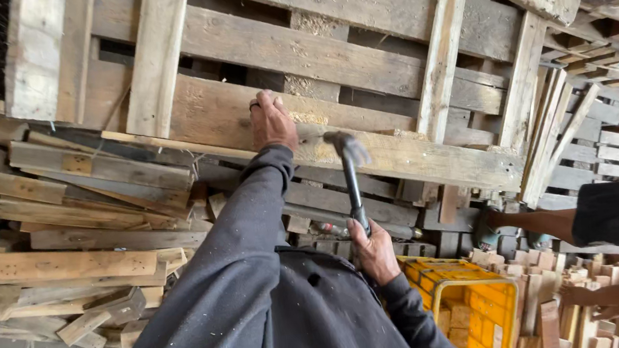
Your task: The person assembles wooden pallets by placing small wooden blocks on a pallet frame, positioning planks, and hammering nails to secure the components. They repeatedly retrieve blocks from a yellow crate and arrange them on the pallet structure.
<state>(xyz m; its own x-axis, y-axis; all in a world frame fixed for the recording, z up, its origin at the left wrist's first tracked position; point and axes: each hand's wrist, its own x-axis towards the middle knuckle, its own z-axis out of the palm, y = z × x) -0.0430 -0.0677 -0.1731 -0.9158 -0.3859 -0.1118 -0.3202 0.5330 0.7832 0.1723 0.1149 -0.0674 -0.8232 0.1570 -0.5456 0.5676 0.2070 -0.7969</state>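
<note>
Wooden pallet (361,78) is braced by the left hand (272,121), fingers flat on it, while the right hand (372,251) grips a hammer (351,174).

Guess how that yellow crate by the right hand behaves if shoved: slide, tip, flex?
The yellow crate probably resists a shove: it looks packed with wood blocks, so likely heavy for its size. Its low, wide shape suggests sliding over tipping. Its walls look like openwork plastic, so they may flex a little. The wood offcuts crowded against its right side could block travel that way.
</note>
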